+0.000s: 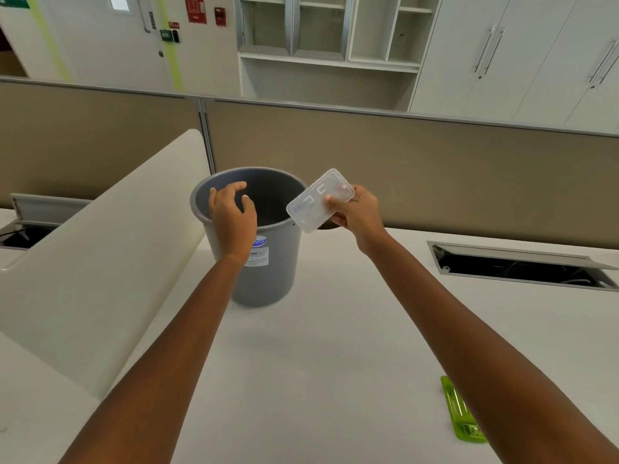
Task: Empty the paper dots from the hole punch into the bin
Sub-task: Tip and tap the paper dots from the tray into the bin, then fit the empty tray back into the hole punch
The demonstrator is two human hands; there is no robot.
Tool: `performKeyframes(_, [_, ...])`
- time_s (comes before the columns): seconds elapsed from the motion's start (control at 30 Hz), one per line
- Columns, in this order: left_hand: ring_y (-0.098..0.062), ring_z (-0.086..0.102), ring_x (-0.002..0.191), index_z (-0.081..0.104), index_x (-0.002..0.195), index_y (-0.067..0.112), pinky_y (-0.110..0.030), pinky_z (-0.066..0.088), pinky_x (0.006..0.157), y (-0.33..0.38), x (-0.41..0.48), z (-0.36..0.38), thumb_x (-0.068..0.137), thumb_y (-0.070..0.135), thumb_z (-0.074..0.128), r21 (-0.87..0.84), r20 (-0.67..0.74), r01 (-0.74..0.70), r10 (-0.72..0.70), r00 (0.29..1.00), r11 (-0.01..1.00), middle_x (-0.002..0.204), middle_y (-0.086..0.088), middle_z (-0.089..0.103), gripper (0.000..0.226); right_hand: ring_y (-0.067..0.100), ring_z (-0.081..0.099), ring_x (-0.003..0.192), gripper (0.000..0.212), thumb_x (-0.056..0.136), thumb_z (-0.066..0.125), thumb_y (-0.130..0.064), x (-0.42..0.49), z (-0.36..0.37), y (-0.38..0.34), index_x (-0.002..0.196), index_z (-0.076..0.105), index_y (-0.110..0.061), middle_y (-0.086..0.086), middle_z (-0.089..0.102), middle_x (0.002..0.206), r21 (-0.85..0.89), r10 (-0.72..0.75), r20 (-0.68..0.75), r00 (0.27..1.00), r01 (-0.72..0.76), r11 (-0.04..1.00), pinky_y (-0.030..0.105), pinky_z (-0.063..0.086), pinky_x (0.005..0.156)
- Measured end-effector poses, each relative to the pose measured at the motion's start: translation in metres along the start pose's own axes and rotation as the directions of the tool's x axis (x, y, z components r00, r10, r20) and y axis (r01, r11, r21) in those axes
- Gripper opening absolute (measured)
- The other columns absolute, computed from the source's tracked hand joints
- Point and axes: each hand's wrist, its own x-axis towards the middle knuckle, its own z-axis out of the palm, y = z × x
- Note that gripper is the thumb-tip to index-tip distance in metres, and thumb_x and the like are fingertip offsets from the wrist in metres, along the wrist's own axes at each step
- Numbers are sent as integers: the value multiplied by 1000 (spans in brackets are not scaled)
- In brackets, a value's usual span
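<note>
A grey round bin stands on the white desk, its mouth facing up. My right hand grips a clear plastic tray, the hole punch's base cover, tilted at the bin's right rim. My left hand hovers over the bin's near left rim with fingers spread and nothing in it. The green hole punch body lies on the desk at the lower right, partly hidden behind my right forearm. No paper dots can be made out.
A cream curved divider panel rises at the left of the desk. An open cable hatch is set in the desk at the right, another at the far left. A beige partition runs behind the bin.
</note>
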Motion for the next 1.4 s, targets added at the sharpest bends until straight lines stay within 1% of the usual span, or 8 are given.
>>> performKeyframes(0.13, [-31,46,129,58,120,1,-42,37,110,13,-31,11,93,6,40,-139,4,-107,109,994,985,129,-17,58,33,14,59,74,21,81,64,-2,-16,-25,7,93,49,-12,8,58,96,-40,65,-7,998,-65,997,21,53,64])
performKeyframes(0.27, [-14,52,113,57,121,0,-7,38,95,23,-75,28,95,8,37,-212,120,-137,165,979,968,125,-16,60,34,18,61,74,34,80,65,-4,-36,-49,19,110,50,-7,10,61,91,-133,116,-20,993,-118,984,19,51,64])
performKeyframes(0.33, [-20,54,118,54,125,2,-19,41,100,25,-97,40,98,12,36,-260,299,16,65,952,965,127,-15,59,34,21,61,77,31,80,65,-4,-46,-60,27,107,50,-8,14,62,93,-180,138,-15,990,-138,974,21,52,66])
performKeyframes(0.5, [-27,54,107,41,135,9,-35,44,90,22,-147,61,100,30,28,-196,732,653,-334,593,732,128,-12,52,43,22,60,82,41,81,66,-9,-68,-88,49,118,51,-2,14,60,97,-294,201,-10,980,-195,936,23,52,68])
performKeyframes(0.63, [-21,59,88,44,127,12,-30,55,72,7,-182,72,99,40,20,-231,903,929,-291,315,289,102,-10,61,46,25,61,85,40,80,67,-12,-85,-108,69,116,53,-2,12,60,99,-354,259,-24,965,-251,901,20,52,60])
performKeyframes(0.73, [-29,60,96,52,116,12,-38,55,75,-4,-212,80,98,45,19,-186,950,973,-226,214,138,102,-12,66,50,26,64,75,37,79,67,-12,-98,-124,86,113,55,0,13,63,95,-385,314,-37,949,-304,872,25,54,56])
performKeyframes(1.07, [-36,61,95,56,109,12,-42,59,66,-22,-270,97,97,48,18,-92,966,995,-245,80,-37,85,-17,76,54,9,55,52,16,82,64,-13,-128,-163,128,88,67,1,6,61,68,-506,347,-112,931,-354,786,12,45,47])
performKeyframes(1.4, [-38,57,98,57,109,18,-45,58,63,-38,-287,92,96,50,19,-88,957,988,-287,48,-126,82,-20,75,51,33,53,114,32,87,56,-19,-166,-229,169,117,59,-6,19,52,122,-651,256,-499,828,-553,520,35,42,95])
